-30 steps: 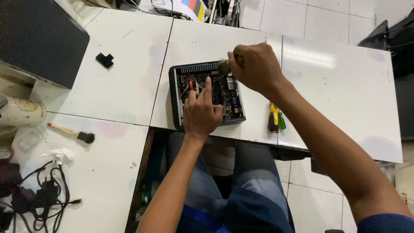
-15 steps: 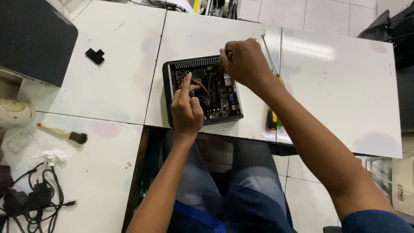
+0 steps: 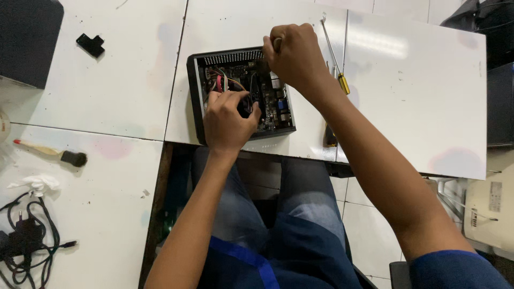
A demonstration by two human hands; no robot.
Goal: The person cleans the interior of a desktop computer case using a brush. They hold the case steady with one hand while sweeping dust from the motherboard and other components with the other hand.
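One opened black computer case (image 3: 195, 96) under two hands, at the white table's near edge.

The lidless case shows a circuit board with coloured wires. The left hand (image 3: 229, 120) rests inside at 6 o'clock, fingers curled narrow onto the board. The right hand (image 3: 293, 56), at 1 o'clock, is fisted around a tool handle at the case's far corner. Two screwdrivers (image 3: 336, 64) lie at 3 o'clock; one brush (image 3: 51, 153) at 9 o'clock.

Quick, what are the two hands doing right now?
Left hand: fingers curled inside the open computer case; hold unclear.
Right hand: closed around a tool handle.
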